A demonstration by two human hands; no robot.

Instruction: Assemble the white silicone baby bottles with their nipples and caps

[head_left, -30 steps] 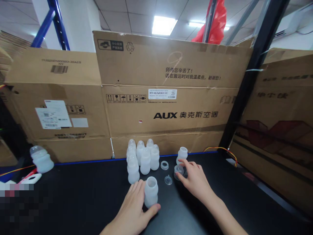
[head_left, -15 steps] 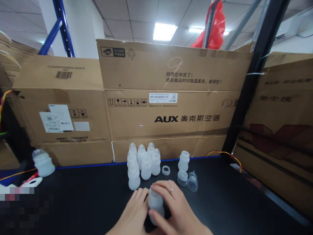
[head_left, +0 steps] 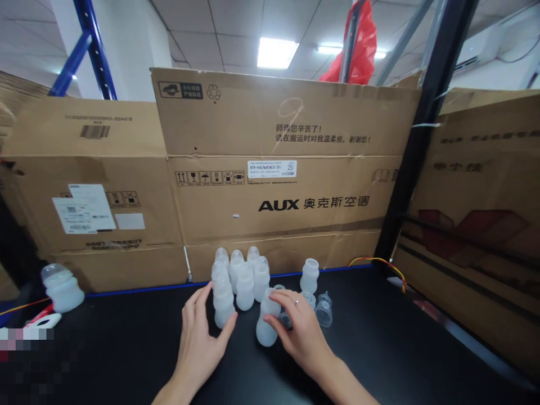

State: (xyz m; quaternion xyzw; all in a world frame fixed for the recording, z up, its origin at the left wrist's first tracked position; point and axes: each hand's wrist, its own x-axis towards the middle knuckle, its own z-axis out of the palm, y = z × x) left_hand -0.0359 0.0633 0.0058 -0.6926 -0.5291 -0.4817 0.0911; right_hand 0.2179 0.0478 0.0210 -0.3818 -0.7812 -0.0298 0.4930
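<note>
My right hand (head_left: 301,329) has its thumb and fingers closed round the upper part of a frosted white baby bottle (head_left: 266,332), which stands nearly upright on the black tabletop. My left hand (head_left: 205,332) is spread, thumb and fingers apart, either side of the front bottle (head_left: 223,304) of a group; whether it touches that bottle I cannot tell. Several similar bottles with clear domed caps stand just behind, one of them a capped bottle (head_left: 245,288). Partly behind my right hand lie loose clear parts, and a clear nipple-shaped piece (head_left: 324,311) sits to its right.
An uncapped bottle (head_left: 310,275) stands at the back right. At the far left is a wider bottle with a clear cap (head_left: 63,288), near a white and red object (head_left: 44,320). A large cardboard panel (head_left: 278,225) walls the back. A black post (head_left: 415,146) rises at the right.
My left hand has left the bottle that both hands were around and moved left to the group. The right hand has moved that bottle forward. The view has shifted slightly to the right.
</note>
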